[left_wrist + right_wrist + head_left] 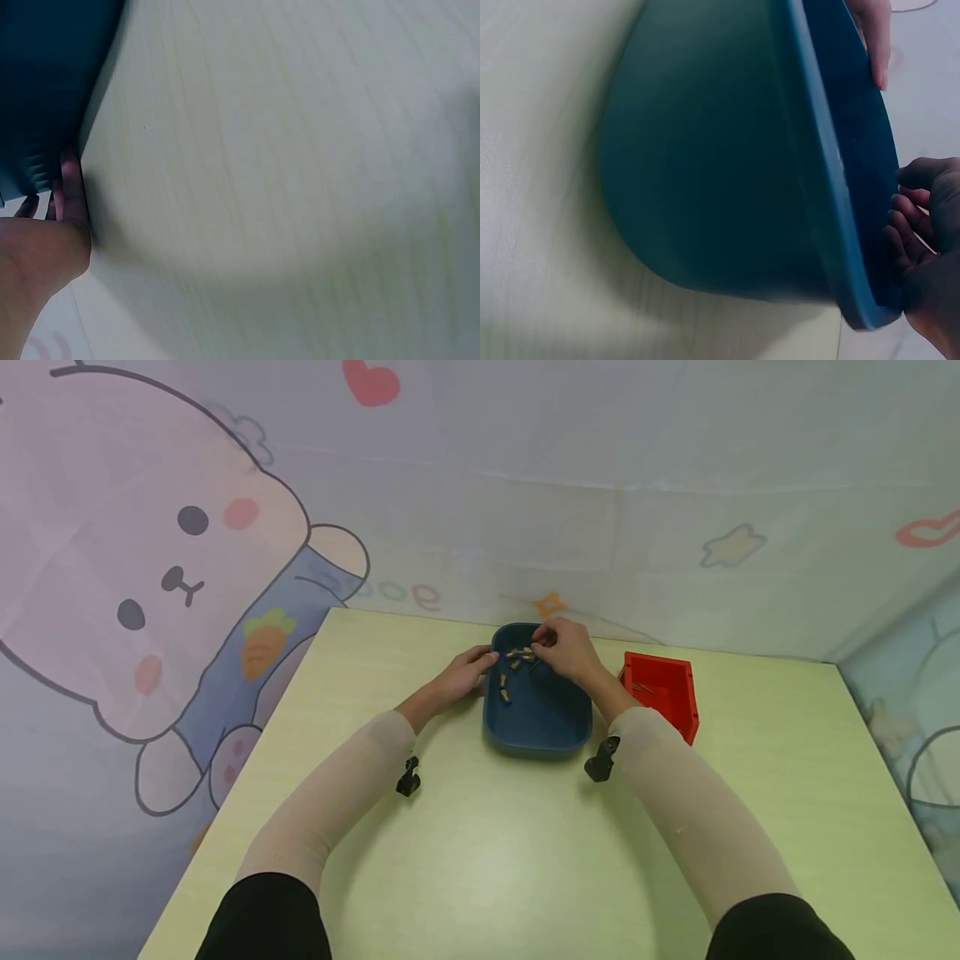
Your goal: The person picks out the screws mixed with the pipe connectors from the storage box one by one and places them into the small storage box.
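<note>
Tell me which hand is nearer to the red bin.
Right. The right hand reaches into the blue tray, which sits just beside the red bin. The left hand rests on the tray's far side, away from the bin.

Dark blue plastic tray (536, 718) — a rounded-rectangular, shallow bin with a smooth outer wall (712, 172), standing upright and flat on the pale green table. Small brass-coloured parts (517, 654), short and cylindrical, lie loose inside it — most clustered at the far end, two (505, 689) apart nearer the middle-left. Their finer form is too small to make out.
</note>
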{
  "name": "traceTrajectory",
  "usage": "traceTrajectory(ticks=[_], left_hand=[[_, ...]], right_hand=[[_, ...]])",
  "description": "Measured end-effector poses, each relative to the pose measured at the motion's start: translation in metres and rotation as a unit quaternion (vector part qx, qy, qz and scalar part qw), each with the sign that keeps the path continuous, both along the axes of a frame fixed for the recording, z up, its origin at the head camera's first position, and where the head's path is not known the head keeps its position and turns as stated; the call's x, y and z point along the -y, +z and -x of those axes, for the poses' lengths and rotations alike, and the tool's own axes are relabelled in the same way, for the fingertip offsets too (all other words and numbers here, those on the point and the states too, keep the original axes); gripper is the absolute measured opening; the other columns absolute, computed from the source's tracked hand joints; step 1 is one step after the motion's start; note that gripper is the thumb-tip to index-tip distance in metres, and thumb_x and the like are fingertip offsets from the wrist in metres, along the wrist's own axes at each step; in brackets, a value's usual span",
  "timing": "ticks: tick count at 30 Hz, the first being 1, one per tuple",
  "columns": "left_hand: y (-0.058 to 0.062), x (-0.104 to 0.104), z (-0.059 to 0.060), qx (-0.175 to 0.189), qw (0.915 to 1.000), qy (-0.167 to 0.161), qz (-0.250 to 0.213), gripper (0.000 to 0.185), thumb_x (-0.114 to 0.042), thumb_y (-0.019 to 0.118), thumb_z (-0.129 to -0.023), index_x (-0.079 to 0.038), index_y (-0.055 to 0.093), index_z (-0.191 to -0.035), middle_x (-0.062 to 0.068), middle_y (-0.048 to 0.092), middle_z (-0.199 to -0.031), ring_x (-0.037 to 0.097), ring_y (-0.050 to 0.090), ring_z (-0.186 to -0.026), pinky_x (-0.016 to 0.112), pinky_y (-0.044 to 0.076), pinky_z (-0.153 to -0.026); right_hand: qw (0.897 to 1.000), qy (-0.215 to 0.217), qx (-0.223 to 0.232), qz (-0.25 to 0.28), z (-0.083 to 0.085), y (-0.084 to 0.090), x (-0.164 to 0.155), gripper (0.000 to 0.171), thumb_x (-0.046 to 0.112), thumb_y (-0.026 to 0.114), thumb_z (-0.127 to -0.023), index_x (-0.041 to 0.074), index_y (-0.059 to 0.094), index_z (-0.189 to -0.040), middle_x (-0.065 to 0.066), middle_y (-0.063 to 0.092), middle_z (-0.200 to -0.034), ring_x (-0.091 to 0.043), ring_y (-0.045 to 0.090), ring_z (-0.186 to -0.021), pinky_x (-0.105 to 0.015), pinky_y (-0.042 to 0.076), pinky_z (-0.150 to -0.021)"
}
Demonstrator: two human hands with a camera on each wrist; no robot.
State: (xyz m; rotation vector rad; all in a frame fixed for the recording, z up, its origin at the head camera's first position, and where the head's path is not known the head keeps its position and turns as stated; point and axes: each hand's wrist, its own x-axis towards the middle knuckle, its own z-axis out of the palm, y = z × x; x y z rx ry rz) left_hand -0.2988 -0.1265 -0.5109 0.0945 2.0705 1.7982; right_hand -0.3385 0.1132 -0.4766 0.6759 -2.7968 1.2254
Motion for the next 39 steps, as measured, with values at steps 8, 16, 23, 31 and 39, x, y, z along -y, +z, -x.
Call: traceTrajectory(ticks=[8, 16, 23, 31, 39], left_hand=[[0.002, -0.001, -0.001, 0.004, 1.0, 0.001, -0.003, 0.059, -0.04, 0.046, -0.115, -0.012, 0.035, -0.165, 0.012, 0.045, -0.162, 0.03, 0.044, -0.149, 0.048, 0.051, -0.11], [0.003, -0.001, 0.0, 0.0, 1.0, -0.002, 0.005, 0.06, -0.041, 0.045, -0.115, -0.011, 0.034, -0.165, 0.013, 0.045, -0.162, 0.029, 0.043, -0.15, 0.044, 0.053, -0.108], [0.003, -0.002, -0.001, 0.003, 1.0, -0.001, 0.003, 0.059, -0.04, 0.045, -0.116, -0.011, 0.034, -0.166, 0.012, 0.042, -0.164, 0.029, 0.042, -0.151, 0.043, 0.053, -0.108], [0.0, 0.0, -0.002, 0.0, 1.0, -0.003, 0.0, 0.058, -0.04, 0.045, -0.116, -0.01, 0.034, -0.165, 0.013, 0.043, -0.164, 0.029, 0.042, -0.151, 0.044, 0.052, -0.108], [0.003, 0.0, -0.003, -0.001, 1.0, -0.006, -0.006, 0.058, -0.039, 0.044, -0.116, -0.009, 0.034, -0.165, 0.013, 0.044, -0.162, 0.029, 0.042, -0.151, 0.045, 0.053, -0.108]], right_hand=[[0.999, 0.004, 0.008, -0.031, 0.002, -0.004, 0.002, 0.015, 0.01, 0.071, -0.101, -0.003, 0.073, -0.109, -0.02, 0.071, -0.106, -0.034, 0.068, -0.097, -0.047, 0.056, -0.089], [0.997, 0.012, -0.023, -0.069, 0.003, -0.011, 0.002, 0.015, 0.011, 0.073, -0.1, -0.003, 0.075, -0.107, -0.019, 0.069, -0.106, -0.033, 0.068, -0.096, -0.046, 0.057, -0.087], [0.992, 0.016, -0.033, -0.118, 0.001, -0.015, 0.002, 0.016, 0.012, 0.072, -0.101, -0.002, 0.075, -0.108, -0.017, 0.069, -0.106, -0.032, 0.067, -0.097, -0.046, 0.056, -0.088], [0.99, 0.025, -0.025, -0.135, -0.001, -0.017, 0.005, 0.017, 0.012, 0.072, -0.101, -0.002, 0.076, -0.108, -0.018, 0.069, -0.109, -0.032, 0.067, -0.098, -0.046, 0.056, -0.089], [0.985, 0.034, -0.035, -0.163, -0.001, -0.016, 0.007, 0.013, 0.012, 0.074, -0.099, 0.0, 0.077, -0.104, -0.017, 0.069, -0.106, -0.032, 0.066, -0.096, -0.047, 0.055, -0.089]])
